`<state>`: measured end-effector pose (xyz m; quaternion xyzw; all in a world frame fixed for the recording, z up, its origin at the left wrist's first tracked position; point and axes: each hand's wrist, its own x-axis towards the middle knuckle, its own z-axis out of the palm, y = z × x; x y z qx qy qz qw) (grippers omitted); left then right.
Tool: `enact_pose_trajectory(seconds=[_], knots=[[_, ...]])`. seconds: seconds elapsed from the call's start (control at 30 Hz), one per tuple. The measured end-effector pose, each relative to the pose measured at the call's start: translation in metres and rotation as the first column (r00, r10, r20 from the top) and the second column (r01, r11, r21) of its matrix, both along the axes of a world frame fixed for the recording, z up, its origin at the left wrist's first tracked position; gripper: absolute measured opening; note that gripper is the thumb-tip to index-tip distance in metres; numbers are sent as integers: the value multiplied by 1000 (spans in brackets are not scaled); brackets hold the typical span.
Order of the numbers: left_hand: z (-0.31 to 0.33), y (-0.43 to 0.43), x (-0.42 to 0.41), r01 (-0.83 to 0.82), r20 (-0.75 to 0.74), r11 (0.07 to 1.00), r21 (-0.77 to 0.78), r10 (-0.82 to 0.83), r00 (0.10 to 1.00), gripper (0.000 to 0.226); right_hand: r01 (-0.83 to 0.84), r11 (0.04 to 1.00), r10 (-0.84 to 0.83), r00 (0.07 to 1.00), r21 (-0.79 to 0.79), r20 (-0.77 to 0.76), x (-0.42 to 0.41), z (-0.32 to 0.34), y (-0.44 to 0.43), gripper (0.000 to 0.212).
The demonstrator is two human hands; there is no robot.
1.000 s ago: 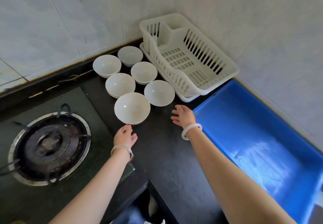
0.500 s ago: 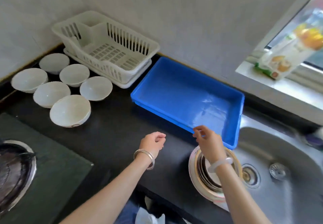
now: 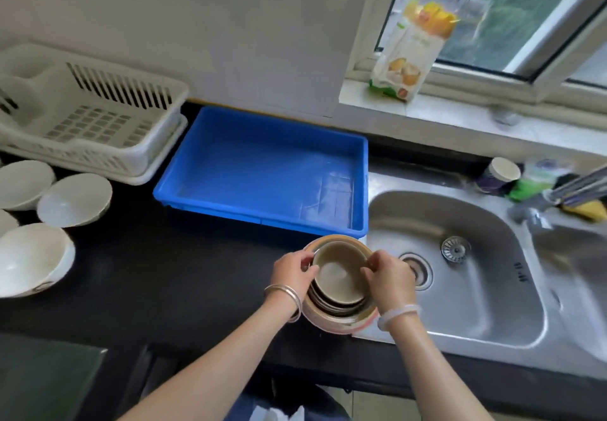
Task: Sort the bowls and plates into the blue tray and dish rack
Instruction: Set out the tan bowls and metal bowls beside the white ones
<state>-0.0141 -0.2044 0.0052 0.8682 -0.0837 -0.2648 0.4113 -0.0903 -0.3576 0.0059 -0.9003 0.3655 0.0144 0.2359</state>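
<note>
plate stack point(image 3: 338, 284) | between left hand point(image 3: 292, 271) and right hand point(image 3: 389, 277) | rim gripped

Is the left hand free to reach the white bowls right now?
Probably not yet: the left hand grips the dish stack, though nothing stands between it and the bowls.
</note>
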Motion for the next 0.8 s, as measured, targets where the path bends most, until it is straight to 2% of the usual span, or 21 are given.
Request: enact_pose_trajectory(seconds=[0.3,0.43,0.57,0.8], knots=[[-2,-1,-3,-19,-29,999,-31,18,999,31,1,1000,-2,1000,-26,-27,3,4,-6,7],[-3,0,-3,-61,-72,994,-89,54,996,22,35,995,-39,999,90,35,-1,7,-12,3],[-4,-1,-1,-58,-62,996,-65,54,997,15,58,979,-81,991,198,109,-7,11,-16,7],[0,-10,2,-47,80,998,41,43,996,4,99,947,-162,969,307,188,-17,16,-23,9]])
